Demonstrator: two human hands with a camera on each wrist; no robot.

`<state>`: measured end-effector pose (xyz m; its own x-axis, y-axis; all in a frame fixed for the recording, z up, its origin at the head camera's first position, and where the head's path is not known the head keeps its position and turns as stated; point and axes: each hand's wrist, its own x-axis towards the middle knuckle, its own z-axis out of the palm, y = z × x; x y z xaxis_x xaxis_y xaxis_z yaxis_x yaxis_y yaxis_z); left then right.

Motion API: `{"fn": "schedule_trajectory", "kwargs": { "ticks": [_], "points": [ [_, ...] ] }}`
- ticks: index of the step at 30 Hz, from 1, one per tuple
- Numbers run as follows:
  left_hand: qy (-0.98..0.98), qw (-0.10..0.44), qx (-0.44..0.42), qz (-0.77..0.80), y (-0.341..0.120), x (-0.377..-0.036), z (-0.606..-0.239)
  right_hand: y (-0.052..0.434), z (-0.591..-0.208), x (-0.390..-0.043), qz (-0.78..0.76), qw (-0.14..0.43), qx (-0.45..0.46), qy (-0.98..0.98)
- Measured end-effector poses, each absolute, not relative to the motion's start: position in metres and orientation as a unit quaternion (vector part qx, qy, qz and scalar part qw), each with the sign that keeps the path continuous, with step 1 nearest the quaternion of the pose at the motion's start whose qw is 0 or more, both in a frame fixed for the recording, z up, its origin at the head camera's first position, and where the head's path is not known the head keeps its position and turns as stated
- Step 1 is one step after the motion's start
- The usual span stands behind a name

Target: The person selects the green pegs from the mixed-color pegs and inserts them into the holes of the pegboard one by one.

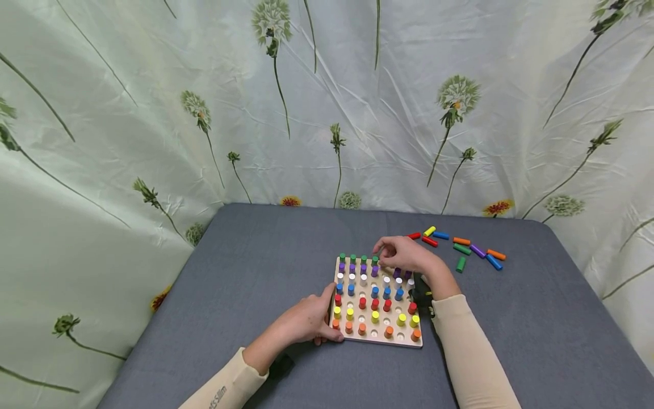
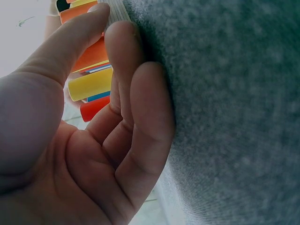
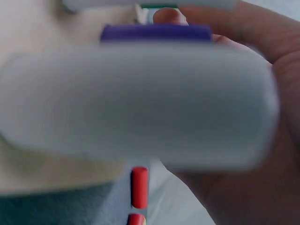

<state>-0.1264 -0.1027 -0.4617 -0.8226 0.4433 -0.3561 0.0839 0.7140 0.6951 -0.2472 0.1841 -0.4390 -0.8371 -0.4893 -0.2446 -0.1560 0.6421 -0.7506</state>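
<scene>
Cream sleeves cover both forearms, which reach forward over the grey table (image 1: 245, 255). Nearest, the left hand (image 1: 306, 321) lies at the near left corner of the wooden peg board (image 1: 377, 335), fingers loosely curled against its edge and thumb up along the left side, steadying it; the left wrist view shows the fingers resting on the cloth beside orange, yellow and red pegs. Beyond it, rows of coloured pegs stand upright in the board. The right hand (image 1: 406, 257) hovers over the board's far rows, wrist bent, fingers curled down with the tips gathered near a green peg (image 1: 375, 259); whether they pinch it cannot be told. Farther off, to the right of that hand, loose pegs (image 1: 462, 248) lie scattered on the table.
</scene>
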Motion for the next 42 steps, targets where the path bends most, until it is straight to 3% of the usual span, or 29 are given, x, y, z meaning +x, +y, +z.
{"fn": "schedule_trajectory", "kwargs": {
  "ticks": [10, 17, 28, 35, 42],
  "points": [
    [0.889, 0.254, 0.159, 0.347, -0.103, -0.127, -0.463, 0.229, -0.431, -0.247, -0.396, 0.130, -0.168, 0.894],
    [0.890, 0.255, 0.158, 0.344, -0.103, -0.128, -0.463, 0.258, -0.420, -0.241, -0.382, 0.106, -0.126, 0.910],
    [0.891, 0.257, 0.154, 0.341, -0.103, -0.127, -0.461, 0.284, -0.415, -0.237, -0.341, 0.180, -0.097, 0.917],
    [0.890, 0.259, 0.155, 0.343, -0.103, -0.127, -0.461, 0.290, -0.423, -0.239, -0.308, 0.259, -0.088, 0.911],
    [0.889, 0.258, 0.157, 0.344, -0.103, -0.127, -0.462, 0.286, -0.428, -0.240, -0.288, 0.277, -0.086, 0.913]
  ]
}}
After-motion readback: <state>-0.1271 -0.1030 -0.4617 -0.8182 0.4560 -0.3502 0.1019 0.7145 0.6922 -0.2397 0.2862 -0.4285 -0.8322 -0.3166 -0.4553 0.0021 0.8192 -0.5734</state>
